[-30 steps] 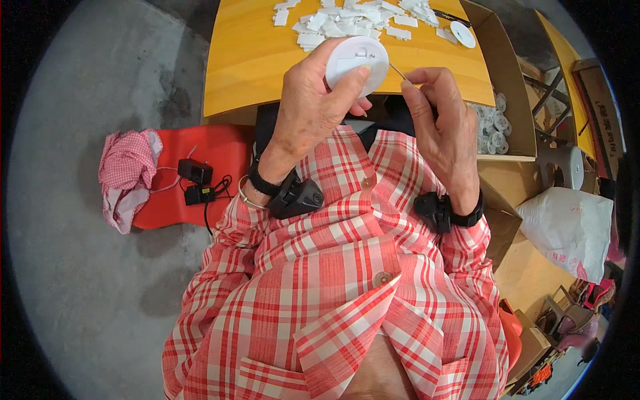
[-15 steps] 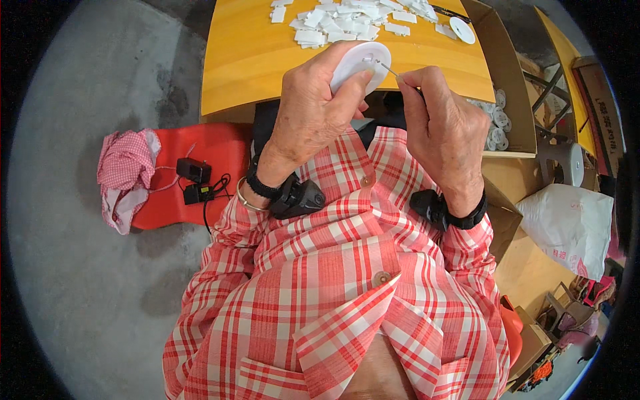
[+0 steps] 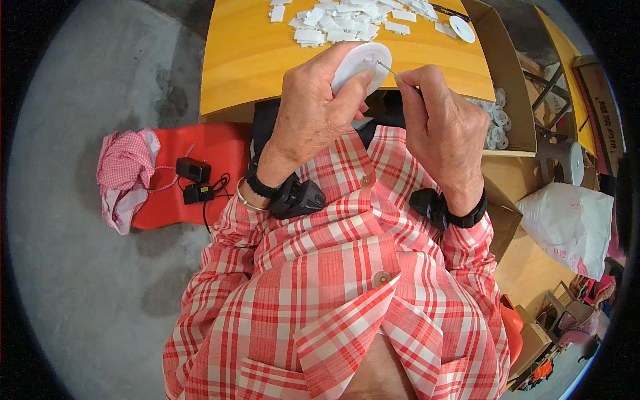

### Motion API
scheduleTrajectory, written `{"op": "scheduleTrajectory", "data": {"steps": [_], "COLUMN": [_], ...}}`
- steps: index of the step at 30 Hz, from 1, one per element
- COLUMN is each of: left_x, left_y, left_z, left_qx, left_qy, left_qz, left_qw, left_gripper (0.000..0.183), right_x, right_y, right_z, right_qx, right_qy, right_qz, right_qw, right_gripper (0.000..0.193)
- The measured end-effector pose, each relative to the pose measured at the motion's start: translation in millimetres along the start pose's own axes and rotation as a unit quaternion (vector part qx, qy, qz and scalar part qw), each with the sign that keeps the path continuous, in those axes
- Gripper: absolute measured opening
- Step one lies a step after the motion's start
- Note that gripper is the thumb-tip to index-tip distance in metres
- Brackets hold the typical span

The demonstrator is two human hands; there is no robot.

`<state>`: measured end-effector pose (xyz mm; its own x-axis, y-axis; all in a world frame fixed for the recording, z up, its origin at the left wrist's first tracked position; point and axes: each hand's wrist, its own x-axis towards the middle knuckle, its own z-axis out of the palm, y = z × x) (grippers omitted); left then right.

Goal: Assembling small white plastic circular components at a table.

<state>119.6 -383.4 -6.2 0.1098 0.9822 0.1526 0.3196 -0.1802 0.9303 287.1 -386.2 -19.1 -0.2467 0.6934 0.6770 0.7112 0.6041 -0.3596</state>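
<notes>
My left hand (image 3: 319,100) grips a round white plastic disc (image 3: 357,59) by its lower edge, thumb on its face and fingers behind. The disc is tilted above the table's near edge, with a small raised detail near its middle. My right hand (image 3: 443,117) is closed round a thin metal tool (image 3: 390,69) with a dark handle, most of it hidden in the fingers. Its tip touches the disc's face near the small raised detail. Whether the tip is a blade or a hook is too small to tell.
A pile of small white plastic pieces (image 3: 340,23) lies on the yellow table (image 3: 267,73). Another white disc (image 3: 462,29) rests at the table's right. Beside it, a cardboard box (image 3: 517,87) holds several white discs. At left, a red seat (image 3: 213,150) bears black adapters and checked cloth.
The disc has turned or tilted very slightly, and the tool's tip has shifted a little on its face. Both hands otherwise keep their grip and place.
</notes>
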Motion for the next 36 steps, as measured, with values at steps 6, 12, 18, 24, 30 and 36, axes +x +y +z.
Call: {"op": "scheduleTrajectory", "data": {"steps": [6,12,18,24,30,36], "left_x": [1.8,4.1,4.0,5.9,7.4,5.8], "left_y": [0.5,-5.5,-11.3,-19.8,-25.3,-13.2], "left_z": [-0.1,0.8,0.8,3.1,-0.1,-2.7], "left_qx": [0.004,0.017,0.046,0.112,0.138,-0.020], "left_qy": [-0.002,-0.016,-0.016,-0.004,0.002,-0.055], "left_qz": [-0.002,0.009,0.027,0.141,0.189,-0.011], "left_qw": [1.000,1.000,0.998,0.984,0.972,0.998], "left_gripper": [0.027,0.027,0.026,0.027,0.027,0.029], "right_x": [1.0,-0.1,3.6,-0.4,5.0,3.2], "right_y": [0.9,4.2,2.8,9.2,11.3,8.6], "right_z": [0.3,1.9,-1.1,5.6,3.6,5.0], "right_qx": [-0.010,-0.075,-0.164,0.045,0.398,0.445], "right_qy": [-0.007,-0.022,-0.095,-0.091,-0.159,-0.167], "right_qz": [0.001,-0.044,-0.101,0.023,0.317,0.378], "right_qw": [1.000,0.996,0.977,0.995,0.846,0.794], "right_gripper": [0.009,0.010,0.011,0.008,0.019,0.026]}}
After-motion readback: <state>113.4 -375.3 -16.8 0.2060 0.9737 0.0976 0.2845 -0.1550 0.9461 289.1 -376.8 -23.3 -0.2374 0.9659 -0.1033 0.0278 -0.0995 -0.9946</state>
